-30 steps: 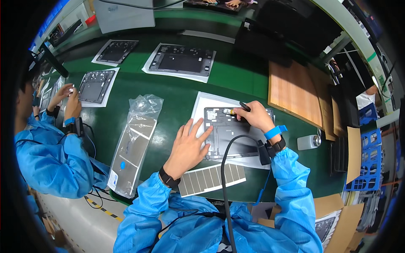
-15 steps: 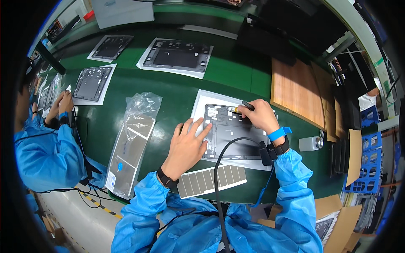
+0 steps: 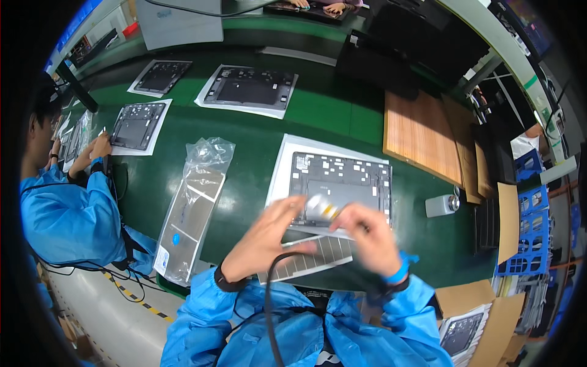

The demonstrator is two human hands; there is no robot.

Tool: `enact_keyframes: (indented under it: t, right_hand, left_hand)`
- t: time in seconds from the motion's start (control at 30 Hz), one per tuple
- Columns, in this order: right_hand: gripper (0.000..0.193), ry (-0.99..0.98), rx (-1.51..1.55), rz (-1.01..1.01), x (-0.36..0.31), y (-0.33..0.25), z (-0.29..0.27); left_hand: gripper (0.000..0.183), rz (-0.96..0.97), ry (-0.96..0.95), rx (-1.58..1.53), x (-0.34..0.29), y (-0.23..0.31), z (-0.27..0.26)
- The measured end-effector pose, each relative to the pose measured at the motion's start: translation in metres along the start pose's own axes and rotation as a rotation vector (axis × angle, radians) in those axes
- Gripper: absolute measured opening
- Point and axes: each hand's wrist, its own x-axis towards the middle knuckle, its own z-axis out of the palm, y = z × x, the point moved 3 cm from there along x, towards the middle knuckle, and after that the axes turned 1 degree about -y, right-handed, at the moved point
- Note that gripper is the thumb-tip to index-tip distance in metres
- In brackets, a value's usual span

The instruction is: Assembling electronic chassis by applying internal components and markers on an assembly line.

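Both hands are raised over the near edge of a dark tablet-like housing [image 3: 339,192] dotted with small white patches, lying on a white sheet [image 3: 278,174]. My right hand [image 3: 373,241], smeared by motion, grips a short tool [image 3: 329,211] with a whitish end, a yellow band and a dark rear end; blur hides its exact kind. The whitish end points at my left hand [image 3: 263,235], whose thumb and fingers stand apart. I cannot tell whether the fingertips touch the tool. Below the hands, a strip sheet of grey pads [image 3: 327,260] is partly covered by the left thumb and a black cable.
A plastic bag of grey sheets [image 3: 192,211] lies left of my hands. More housings [image 3: 247,85] rest on the green bench further away. To the right are a metal bottle [image 3: 442,205], a wooden board [image 3: 422,134] and a cardboard box [image 3: 465,298]. A co-worker [image 3: 73,208] works at left.
My right hand has lifted the tool off the housing and drawn it back toward me. My left hand has left the housing's left edge and turned toward the tool. The head view has shifted slightly.
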Motion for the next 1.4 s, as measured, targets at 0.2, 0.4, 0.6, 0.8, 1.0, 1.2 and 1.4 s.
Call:
enact_keyframes:
  t: [0.2,0.4,0.6,0.8,1.0,1.2,1.4]
  right_hand:
    - [0.024,-0.1,-0.065,-0.101,-0.061,0.001,0.09]
    - [0.054,-0.022,-0.777,-0.053,-0.089,0.039,0.066]
    - [0.055,0.121,-0.958,0.124,-0.129,0.064,0.053]
    - [0.028,0.606,-0.772,-0.341,-0.119,0.039,0.018]
    - [0.028,0.481,0.348,0.316,-0.133,0.071,0.037]
    - [0.015,0.382,0.54,0.458,-0.13,0.088,0.062]
    - [0.02,0.366,0.476,0.369,-0.125,0.094,0.069]
  left_hand:
    - [0.064,-0.17,0.095,-1.117,-0.066,0.035,0.05]
    - [0.032,-0.013,0.365,-0.192,-0.111,0.009,0.014]
    - [0.036,-0.001,0.001,0.191,-0.13,0.009,0.043]
    - [0.053,0.091,-0.204,0.462,-0.107,0.005,0.072]
    - [0.05,0.132,-0.187,0.433,-0.08,-0.01,0.068]
    - [0.052,0.142,-0.185,0.416,-0.08,-0.014,0.074]
    - [0.057,0.14,-0.209,0.474,-0.084,-0.02,0.076]
